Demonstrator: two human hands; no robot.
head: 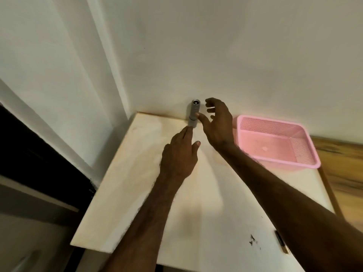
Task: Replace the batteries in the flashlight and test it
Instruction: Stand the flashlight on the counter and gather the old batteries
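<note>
A small grey flashlight stands upright at the far edge of the pale table, close to the white wall. My right hand hovers just right of it with fingers spread, and the thumb tip touches or nearly touches its side. My left hand lies below it, palm down, fingertips reaching the flashlight's base. Neither hand holds anything. A dark battery lies near the table's front right, beside my right forearm.
A pink plastic basket sits on the right side of the table against the wall. A wooden surface lies beyond the table's right edge. Left of the table is a dark gap and a wall corner.
</note>
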